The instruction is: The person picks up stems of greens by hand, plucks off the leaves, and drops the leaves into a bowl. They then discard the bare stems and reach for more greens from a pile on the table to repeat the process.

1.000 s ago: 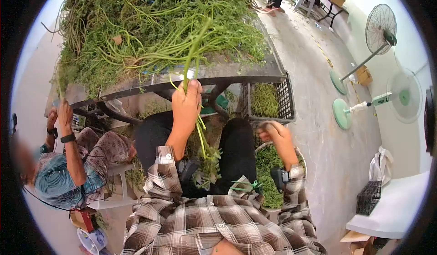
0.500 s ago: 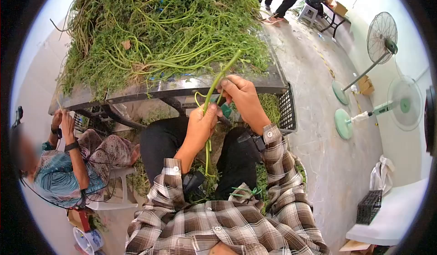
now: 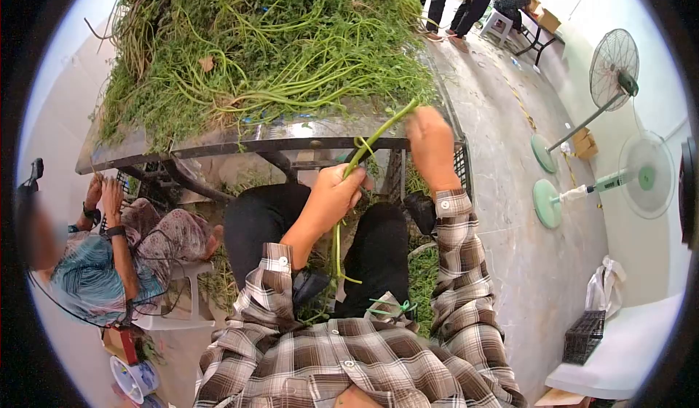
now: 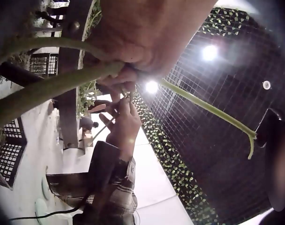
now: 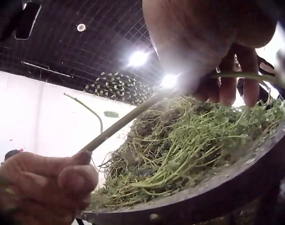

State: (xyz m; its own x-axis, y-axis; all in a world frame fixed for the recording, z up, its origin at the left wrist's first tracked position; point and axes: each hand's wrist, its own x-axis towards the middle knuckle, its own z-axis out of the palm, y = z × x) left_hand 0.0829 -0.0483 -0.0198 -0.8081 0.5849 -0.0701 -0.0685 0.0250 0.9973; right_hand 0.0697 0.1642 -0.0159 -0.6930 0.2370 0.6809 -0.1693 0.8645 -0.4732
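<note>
My left hand (image 3: 333, 198) grips a long thick green stem (image 3: 365, 147) around its middle, above my knees. Thinner green ends of it hang below the fist toward my lap. My right hand (image 3: 432, 144), blurred in the head view, is at the stem's upper end near the table edge. In the right wrist view the thick stem (image 5: 126, 121) runs from the left hand's thumb and finger (image 5: 77, 176) up to my right thumb. A thinner green stalk (image 5: 248, 75) passes along the right hand's curled fingers.
A large heap of leafy green stems (image 3: 277, 51) covers the table (image 3: 218, 147) ahead. A black crate (image 3: 461, 164) stands under its right corner, and trimmed greens (image 3: 424, 277) lie beside my right leg. A person (image 3: 109, 277) sits at left; fans (image 3: 614, 62) stand at right.
My right hand came up from low at the right to the stem, then moved further right along its upper end. The left hand shifted right, and the stem now leans further right.
</note>
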